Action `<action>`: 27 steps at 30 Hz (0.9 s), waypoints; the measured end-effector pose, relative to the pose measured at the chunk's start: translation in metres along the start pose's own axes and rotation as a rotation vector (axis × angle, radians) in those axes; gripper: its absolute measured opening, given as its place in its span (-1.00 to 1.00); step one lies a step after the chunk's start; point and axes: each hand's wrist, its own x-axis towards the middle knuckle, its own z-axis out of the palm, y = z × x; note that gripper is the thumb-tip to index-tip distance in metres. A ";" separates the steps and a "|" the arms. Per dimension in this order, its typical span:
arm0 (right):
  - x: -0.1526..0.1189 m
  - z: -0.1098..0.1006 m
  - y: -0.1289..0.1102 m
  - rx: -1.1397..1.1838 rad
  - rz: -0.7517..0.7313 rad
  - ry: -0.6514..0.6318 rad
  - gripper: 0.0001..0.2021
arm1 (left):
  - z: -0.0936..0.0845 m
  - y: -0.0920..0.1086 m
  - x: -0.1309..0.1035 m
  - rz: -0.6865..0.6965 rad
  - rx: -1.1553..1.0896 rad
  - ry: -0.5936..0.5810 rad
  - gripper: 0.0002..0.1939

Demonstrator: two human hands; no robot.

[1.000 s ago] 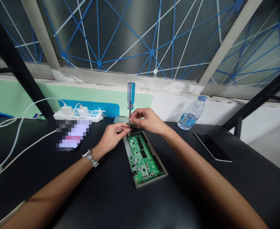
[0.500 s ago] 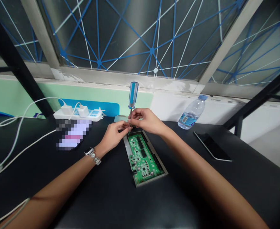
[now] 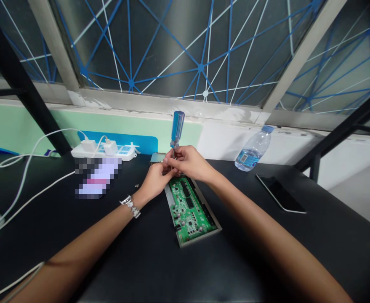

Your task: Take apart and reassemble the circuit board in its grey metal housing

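Observation:
A screwdriver [image 3: 177,127] with a blue and clear handle stands nearly upright over the far end of a green circuit board [image 3: 189,210] in a metal frame. My right hand [image 3: 189,162] pinches its shaft just below the handle. Close beside it, my left hand [image 3: 159,179] has its fingers pressed together near the lower shaft and the frame's far edge. Whatever those fingertips hold is hidden, and so is the screwdriver's tip. A small metal bit [image 3: 137,185] lies on the black table [image 3: 124,261] left of my left hand.
Behind my hands lies a flat pale-green piece [image 3: 157,157]. A power strip [image 3: 124,152] with white cables, and a blurred-out phone-like item [image 3: 98,181], are at the left. A water bottle [image 3: 253,149] and a dark phone [image 3: 279,193] are at the right.
My left hand has shifted right and my right hand slightly left, so they now overlap around the shaft. The screwdriver has moved slightly right and down. The small metal bit has come into view.

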 end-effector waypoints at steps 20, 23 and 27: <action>-0.001 -0.013 -0.006 -0.009 -0.017 0.065 -0.88 | -0.021 0.008 -0.007 0.005 0.040 0.017 -0.82; -0.001 -0.010 -0.004 0.004 -0.028 0.051 -0.86 | -0.016 0.006 -0.004 0.020 0.048 0.015 -0.80; -0.001 -0.002 -0.004 0.062 -0.037 -0.002 -0.87 | -0.009 0.002 0.000 0.007 0.092 0.034 -0.75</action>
